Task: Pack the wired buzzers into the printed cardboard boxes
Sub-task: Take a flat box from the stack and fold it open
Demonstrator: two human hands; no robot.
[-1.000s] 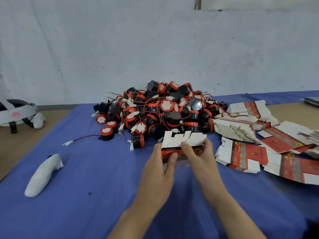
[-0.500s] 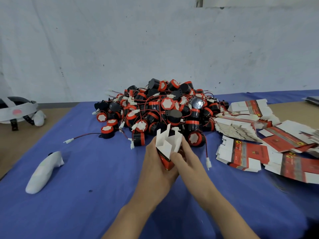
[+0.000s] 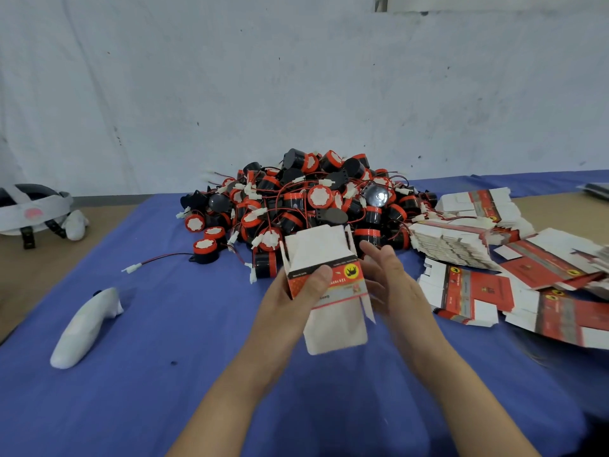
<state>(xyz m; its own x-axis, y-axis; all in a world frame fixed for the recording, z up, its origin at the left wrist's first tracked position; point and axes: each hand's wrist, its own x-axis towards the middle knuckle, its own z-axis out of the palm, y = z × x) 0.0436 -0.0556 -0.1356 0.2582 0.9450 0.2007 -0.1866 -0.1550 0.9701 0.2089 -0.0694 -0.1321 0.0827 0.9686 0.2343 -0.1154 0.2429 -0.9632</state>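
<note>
My left hand [image 3: 290, 301] grips a red and white printed cardboard box [image 3: 329, 282], thumb across its front, with the white flaps open at both ends. My right hand [image 3: 392, 285] hovers just right of the box, fingers spread and relaxed, holding nothing. A big pile of black and red wired buzzers [image 3: 306, 202] lies on the blue cloth just beyond the box. One loose buzzer [image 3: 205, 250] with a red wire sits at the pile's left edge.
Flat printed box blanks [image 3: 468, 288] lie spread and stacked at the right. A white controller [image 3: 84, 328] lies at the left on the blue cloth [image 3: 164, 390]. A white headset [image 3: 33, 209] rests at the far left on the brown table. A pale wall stands behind.
The box has been opened up and turned so its printed front faces me. My right hand has let go of it and moved a little to the right.
</note>
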